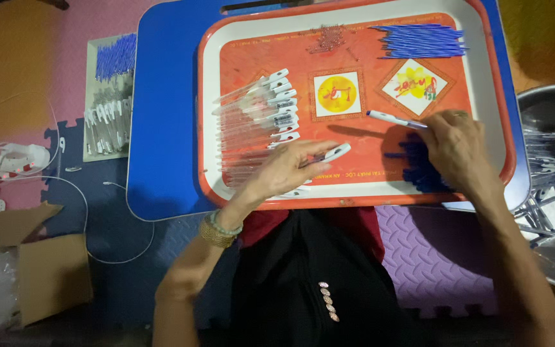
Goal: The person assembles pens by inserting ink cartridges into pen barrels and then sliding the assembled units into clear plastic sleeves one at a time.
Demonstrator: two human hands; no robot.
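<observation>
Left hand: the left hand lies over the lower middle of the tray, fingers loosely curled, pinching a clear plastic pen barrel with a white clip that juts out just beyond its fingertips.
Right hand: the right hand is closed around the back end of a white pen with a blue tip, which points away from the hand toward the left hand.
Between the hands: a bare stretch of the orange rectangular tray with a white rim, well within reach of both.
Beyond the left hand: a row of clear pen barrels with white clips, laid side by side, just past the knuckles.
Under the right hand: a heap of dark blue pen caps, partly hidden by the palm and its shadow.
Far from the right hand: a bundle of thin blue ink refills at the tray's far corner.
Far from both hands: a small cluster of metal springs, too fine to tell apart.
Outside the right hand: a round metal bowl holding finished pens, beside the tray.
Below the tray: a blue low table.
</observation>
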